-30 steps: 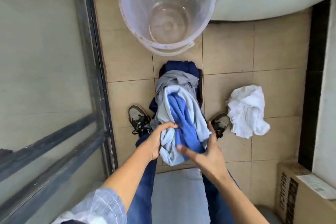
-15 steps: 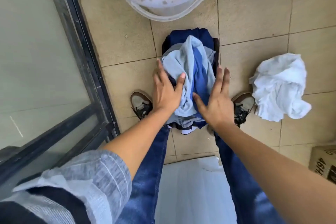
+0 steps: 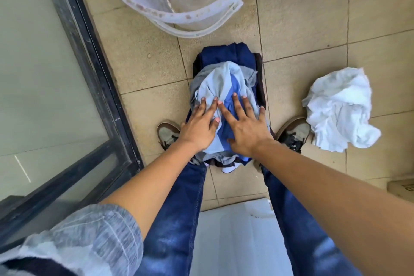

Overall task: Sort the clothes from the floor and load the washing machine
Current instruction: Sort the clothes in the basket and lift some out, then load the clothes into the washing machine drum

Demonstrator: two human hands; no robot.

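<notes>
Clothes in blue shades [image 3: 226,87] lie heaped on the floor [image 3: 145,69] between the feet, left hand [image 3: 199,126] and right hand [image 3: 245,129] pressing flat-fingered on top, gripping nothing, seemingly to compact the pile for lifting.

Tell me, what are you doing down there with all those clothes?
A person is bending over a pile of blue and grey clothes on the tiled floor between their shoes. The left hand and right hand both press flat on it. A crumpled white cloth lies apart to the right, and a clear plastic bucket stands beyond.
</notes>
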